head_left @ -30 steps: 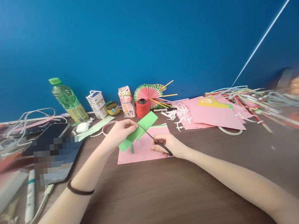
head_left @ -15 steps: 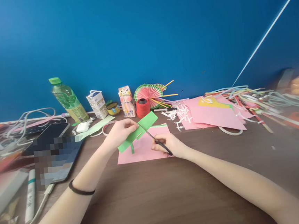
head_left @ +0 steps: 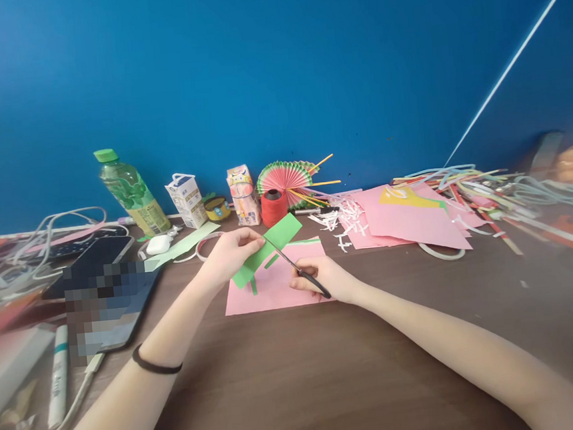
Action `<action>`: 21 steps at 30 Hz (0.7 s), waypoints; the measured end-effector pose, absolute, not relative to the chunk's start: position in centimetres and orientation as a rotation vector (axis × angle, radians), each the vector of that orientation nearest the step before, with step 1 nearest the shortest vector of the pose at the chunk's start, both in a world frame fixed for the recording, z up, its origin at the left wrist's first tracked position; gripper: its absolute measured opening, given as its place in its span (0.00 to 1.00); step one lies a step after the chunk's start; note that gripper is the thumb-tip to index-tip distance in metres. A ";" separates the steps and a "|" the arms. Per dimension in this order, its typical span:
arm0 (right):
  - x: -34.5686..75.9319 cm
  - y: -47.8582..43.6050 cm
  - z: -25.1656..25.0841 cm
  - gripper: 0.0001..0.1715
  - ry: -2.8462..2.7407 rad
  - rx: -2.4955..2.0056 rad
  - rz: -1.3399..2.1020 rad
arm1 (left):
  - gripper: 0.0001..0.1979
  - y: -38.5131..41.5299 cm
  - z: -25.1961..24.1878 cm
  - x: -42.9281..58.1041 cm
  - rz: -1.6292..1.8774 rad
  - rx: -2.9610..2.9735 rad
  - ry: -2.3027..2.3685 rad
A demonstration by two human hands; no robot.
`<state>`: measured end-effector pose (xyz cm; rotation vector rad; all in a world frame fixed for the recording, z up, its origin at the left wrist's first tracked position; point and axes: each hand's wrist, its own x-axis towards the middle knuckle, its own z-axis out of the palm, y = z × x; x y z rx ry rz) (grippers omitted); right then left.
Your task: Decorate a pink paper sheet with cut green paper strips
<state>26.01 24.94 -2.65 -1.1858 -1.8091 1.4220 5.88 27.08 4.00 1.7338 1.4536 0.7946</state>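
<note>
My left hand [head_left: 238, 251] pinches a green strip of paper [head_left: 284, 230] by its upper edge, tilted up to the right. My right hand [head_left: 325, 280] is wrapped round the black handles of a pair of scissors [head_left: 314, 283]. The blades lie against the green paper and point toward my left fingertips. Beneath both hands a pink sheet of paper [head_left: 280, 298] lies flat on the table. Small green offcuts [head_left: 253, 285] rest over it, and one narrow green piece [head_left: 271, 262] shows just below the held strip.
Behind stand a bottle [head_left: 131, 195], cartons [head_left: 186, 202], a red thread spool [head_left: 274, 208] and a paper fan [head_left: 286, 176]. Pink sheets [head_left: 412, 221] and white paper scraps [head_left: 347, 216] lie to the right. A tablet [head_left: 129, 309], a marker [head_left: 58, 375] and cables occupy the left.
The left lower end of the green strip is shorter now, and a narrow green piece lies apart below it. Both hands stay in nearly the same place.
</note>
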 end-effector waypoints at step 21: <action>31.9 30.5 -2.6 0.34 -1.949 -1.922 0.348 | 0.18 31.9 1.0 -1.8 0.966 1.540 1.926</action>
